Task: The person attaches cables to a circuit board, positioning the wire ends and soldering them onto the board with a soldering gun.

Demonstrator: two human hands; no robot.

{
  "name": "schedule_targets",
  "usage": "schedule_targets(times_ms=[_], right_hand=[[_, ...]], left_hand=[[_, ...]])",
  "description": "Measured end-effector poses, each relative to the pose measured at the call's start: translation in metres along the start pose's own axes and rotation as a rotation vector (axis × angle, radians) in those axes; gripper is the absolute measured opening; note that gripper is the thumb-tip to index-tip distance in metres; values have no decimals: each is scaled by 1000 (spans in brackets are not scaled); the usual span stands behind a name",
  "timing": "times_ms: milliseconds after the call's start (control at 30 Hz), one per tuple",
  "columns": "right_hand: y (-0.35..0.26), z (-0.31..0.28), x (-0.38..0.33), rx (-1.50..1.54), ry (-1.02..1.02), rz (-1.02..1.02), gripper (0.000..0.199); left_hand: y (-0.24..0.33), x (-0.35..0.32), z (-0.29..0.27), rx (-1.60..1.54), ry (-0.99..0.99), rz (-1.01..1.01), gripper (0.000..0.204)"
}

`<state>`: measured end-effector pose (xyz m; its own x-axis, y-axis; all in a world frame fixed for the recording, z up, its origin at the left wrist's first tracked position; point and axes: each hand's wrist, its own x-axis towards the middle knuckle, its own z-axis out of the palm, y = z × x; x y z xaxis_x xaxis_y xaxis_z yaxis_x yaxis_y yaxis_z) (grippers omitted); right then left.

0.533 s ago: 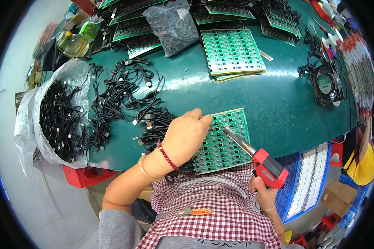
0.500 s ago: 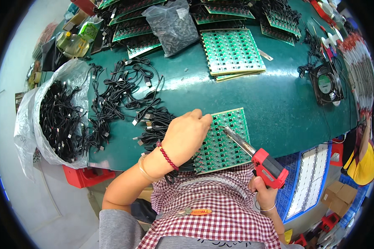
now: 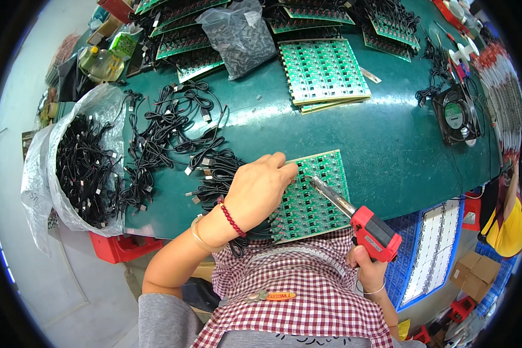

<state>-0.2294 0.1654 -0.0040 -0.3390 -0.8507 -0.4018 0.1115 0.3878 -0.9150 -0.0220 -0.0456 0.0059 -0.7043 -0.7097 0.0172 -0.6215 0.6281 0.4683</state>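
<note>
A green circuit board panel (image 3: 322, 200) with rows of small black parts lies at the table's near edge. My left hand (image 3: 262, 184) is over its left side, fingertips pinched together at the upper left part of the board. Whatever sits in that pinch is too small and hidden to make out. My right hand (image 3: 368, 270) grips a red and black soldering gun (image 3: 376, 233) from below. Its metal tip points up and left, close over the board near my left fingertips. Black USB cables (image 3: 223, 174) lie bundled beside and partly under my left hand.
Loose black cables (image 3: 171, 124) spread leftward to a clear plastic bag (image 3: 93, 90) full of them. Farther back are stacked green panels (image 3: 325, 69), a grey bag of small parts (image 3: 238, 40) and boards with cables. A black fan (image 3: 453, 116) stands at the right.
My left fingertips have shifted very slightly right. The soldering gun has moved a touch left, its tip still close over the board.
</note>
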Motion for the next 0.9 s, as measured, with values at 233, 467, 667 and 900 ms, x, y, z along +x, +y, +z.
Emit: schedule_targets(times_ms=[233, 467, 667, 900], right_hand=[[1, 1, -1, 23, 3, -7, 24], [4, -1, -4, 1, -27, 3, 24], [2, -2, -6, 20, 38, -7, 27], [1, 0, -7, 22, 80, -17, 28]], left_hand=[[-1, -1, 2, -15, 19, 23, 6], [-2, 2, 9, 25, 33, 69, 9], [8, 2, -5, 120, -74, 11, 6], [4, -1, 5, 151, 38, 30, 5]])
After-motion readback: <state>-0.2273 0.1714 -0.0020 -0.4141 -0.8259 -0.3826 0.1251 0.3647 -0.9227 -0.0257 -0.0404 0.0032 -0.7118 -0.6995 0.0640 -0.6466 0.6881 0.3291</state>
